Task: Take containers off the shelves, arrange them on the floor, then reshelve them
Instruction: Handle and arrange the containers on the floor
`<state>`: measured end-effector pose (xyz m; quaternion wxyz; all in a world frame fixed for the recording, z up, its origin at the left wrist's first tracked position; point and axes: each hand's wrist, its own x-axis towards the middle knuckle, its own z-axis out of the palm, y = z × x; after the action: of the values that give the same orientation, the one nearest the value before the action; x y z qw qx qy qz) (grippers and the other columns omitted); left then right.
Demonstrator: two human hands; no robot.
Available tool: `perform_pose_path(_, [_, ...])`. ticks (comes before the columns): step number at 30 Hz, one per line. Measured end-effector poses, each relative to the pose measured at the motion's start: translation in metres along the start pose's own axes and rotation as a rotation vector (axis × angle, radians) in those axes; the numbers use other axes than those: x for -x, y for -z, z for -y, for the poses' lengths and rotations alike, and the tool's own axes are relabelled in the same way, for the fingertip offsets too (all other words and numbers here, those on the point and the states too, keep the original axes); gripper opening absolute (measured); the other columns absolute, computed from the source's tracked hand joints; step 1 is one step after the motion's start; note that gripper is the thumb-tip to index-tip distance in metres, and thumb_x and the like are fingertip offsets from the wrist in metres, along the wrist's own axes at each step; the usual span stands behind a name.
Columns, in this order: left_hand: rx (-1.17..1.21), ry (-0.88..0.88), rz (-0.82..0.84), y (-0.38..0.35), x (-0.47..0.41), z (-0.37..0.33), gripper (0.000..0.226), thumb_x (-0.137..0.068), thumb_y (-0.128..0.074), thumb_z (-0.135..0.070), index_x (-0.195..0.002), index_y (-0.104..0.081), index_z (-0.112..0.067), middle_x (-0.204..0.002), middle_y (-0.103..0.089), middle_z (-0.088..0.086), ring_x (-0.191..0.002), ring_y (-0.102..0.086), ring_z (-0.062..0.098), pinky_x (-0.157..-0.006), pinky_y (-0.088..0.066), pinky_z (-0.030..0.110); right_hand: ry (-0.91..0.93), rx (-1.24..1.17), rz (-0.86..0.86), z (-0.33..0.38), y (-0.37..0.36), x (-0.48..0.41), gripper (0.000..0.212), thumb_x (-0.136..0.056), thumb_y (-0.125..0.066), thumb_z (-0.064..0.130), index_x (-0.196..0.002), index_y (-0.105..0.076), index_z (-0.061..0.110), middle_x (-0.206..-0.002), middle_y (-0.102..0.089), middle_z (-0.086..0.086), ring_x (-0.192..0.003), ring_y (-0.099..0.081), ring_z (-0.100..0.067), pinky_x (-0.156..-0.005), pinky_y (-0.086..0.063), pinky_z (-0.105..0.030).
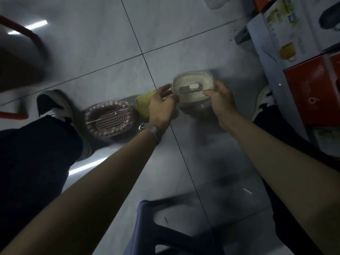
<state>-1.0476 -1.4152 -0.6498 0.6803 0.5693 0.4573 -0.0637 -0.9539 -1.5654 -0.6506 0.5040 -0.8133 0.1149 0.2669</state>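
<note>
A white-lidded clear container (191, 83) is just above the grey tiled floor (110, 57), held from both sides. My left hand (161, 105) grips its left edge with thumb and fingers. My right hand (220, 102) grips its right side, thumb on the lid. A pink wrapped container (109, 118) lies on the floor to the left. A yellow container (144, 104) sits between them, partly hidden behind my left hand.
My two feet in dark shoes (55, 107) flank the containers. Boxed goods stand at the right: a white box (287, 32) and a red box (312, 92). A blue stool (165, 227) is near the bottom. A red frame (20, 28) is at the far left.
</note>
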Motion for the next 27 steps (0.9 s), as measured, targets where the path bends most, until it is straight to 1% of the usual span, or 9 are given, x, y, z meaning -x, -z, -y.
perform_pose_path(2, [-0.069,-0.01,-0.025,0.001,0.005,-0.004,0.07,-0.072,-0.064,-0.035,-0.139,-0.059,-0.016,-0.128,-0.069,0.007,-0.11,-0.07,0.026,-0.097,-0.059,0.047,0.005,0.065,-0.018,0.001,0.002,0.004,0.035,-0.079,-0.063,0.025,-0.112,-0.069,0.017,-0.106,-0.071,0.002,-0.097,-0.063,-0.017,-0.079,-0.048,-0.029])
perform_pose_path(5, [-0.167,-0.024,-0.086,0.001,0.02,-0.012,0.067,-0.074,-0.06,-0.04,-0.136,-0.062,-0.015,-0.122,-0.071,0.01,-0.109,-0.069,0.027,-0.098,-0.058,0.042,-0.044,0.12,-0.083,0.006,0.007,0.013,0.055,-0.08,-0.064,0.031,-0.134,-0.064,0.018,-0.124,-0.069,0.002,-0.113,-0.062,-0.019,-0.096,-0.05,-0.032])
perform_pose_path(10, [-0.34,-0.064,-0.059,0.003,0.024,0.001,0.081,-0.059,-0.047,-0.057,-0.119,-0.07,-0.009,-0.106,-0.074,0.018,-0.101,-0.07,0.037,-0.091,-0.059,0.051,-0.049,0.249,-0.075,0.027,0.02,0.035,0.041,-0.095,-0.062,0.024,-0.135,-0.062,0.015,-0.13,-0.066,-0.004,-0.122,-0.06,-0.028,-0.095,-0.044,-0.03])
perform_pose_path(14, [-0.356,-0.059,-0.054,0.0,0.076,-0.046,0.07,-0.068,-0.055,-0.047,-0.129,-0.068,-0.015,-0.109,-0.075,0.01,-0.103,-0.071,0.03,-0.096,-0.058,0.047,-0.043,0.356,0.007,0.061,0.044,0.063,0.034,-0.101,-0.057,0.026,-0.13,-0.066,0.013,-0.136,-0.064,-0.008,-0.127,-0.056,-0.029,-0.09,-0.037,-0.026])
perform_pose_path(18, [-0.502,-0.156,0.05,-0.011,0.126,-0.092,0.057,-0.08,-0.057,-0.044,-0.129,-0.068,-0.018,-0.122,-0.072,0.007,-0.116,-0.065,0.029,-0.103,-0.05,0.035,0.029,0.403,0.063,0.091,0.075,0.104,0.031,-0.103,-0.054,0.027,-0.128,-0.065,0.014,-0.112,-0.059,-0.001,-0.104,-0.054,-0.019,-0.085,-0.038,-0.027])
perform_pose_path(20, [-0.558,-0.213,0.05,-0.016,0.148,-0.112,0.044,-0.092,-0.06,-0.035,-0.133,-0.066,-0.02,-0.131,-0.068,0.005,-0.123,-0.061,0.026,-0.104,-0.046,0.031,0.066,0.435,0.063,0.104,0.09,0.122,0.028,-0.103,-0.053,0.028,-0.125,-0.067,0.015,-0.112,-0.064,-0.002,-0.101,-0.057,-0.019,-0.083,-0.04,-0.028])
perform_pose_path(22, [-0.58,-0.297,0.063,-0.02,0.169,-0.13,0.042,-0.093,-0.06,-0.032,-0.134,-0.066,-0.02,-0.133,-0.067,0.005,-0.123,-0.061,0.025,-0.106,-0.047,0.034,0.107,0.47,0.05,0.12,0.106,0.141,0.032,-0.103,-0.053,0.029,-0.129,-0.066,0.016,-0.125,-0.067,-0.004,-0.105,-0.058,-0.018,-0.086,-0.042,-0.028])
perform_pose_path(24, [-0.613,-0.38,0.092,-0.023,0.191,-0.149,0.045,-0.09,-0.06,-0.035,-0.132,-0.067,-0.021,-0.131,-0.068,0.006,-0.12,-0.063,0.026,-0.104,-0.05,0.037,0.154,0.49,0.036,0.138,0.123,0.162,0.038,-0.104,-0.052,0.029,-0.138,-0.063,0.017,-0.137,-0.064,-0.003,-0.12,-0.059,-0.021,-0.097,-0.046,-0.031])
perform_pose_path(27, [-0.713,-0.487,0.12,-0.027,0.225,-0.176,0.042,-0.093,-0.061,-0.032,-0.133,-0.066,-0.021,-0.131,-0.068,0.005,-0.118,-0.064,0.024,-0.101,-0.051,0.033,0.221,0.505,0.004,0.164,0.146,0.195,0.038,-0.102,-0.052,0.033,-0.133,-0.065,0.015,-0.134,-0.066,-0.004,-0.125,-0.06,-0.025,-0.104,-0.048,-0.036])
